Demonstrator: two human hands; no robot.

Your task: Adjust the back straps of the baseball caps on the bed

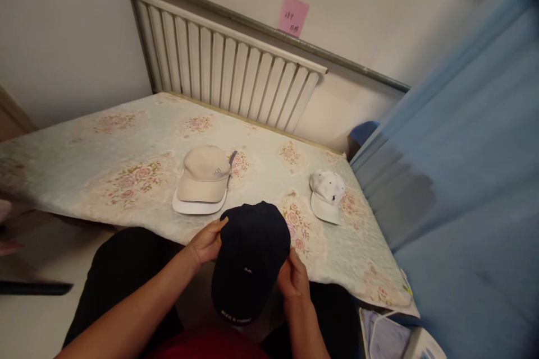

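Note:
A dark navy baseball cap (252, 261) is held above my lap, its brim pointing toward me, with small light lettering along the brim's edge. My left hand (209, 241) grips the cap's left side, thumb on top and the other fingers hidden beneath. On the opposite side my right hand (293, 276) holds the cap's edge, fingers partly tucked under it. Beyond my left hand a beige cap (206, 171) is stacked over a white-brimmed cap (197, 207) on the bed. A white cap (327, 193) lies by itself farther right.
The bed has a floral cover (138, 179). Behind it are a white radiator (227, 67) and a wall with a pink note (293, 17). A blue curtain (458, 151) hangs along the right side. At bottom right is a box with a cable (385, 331).

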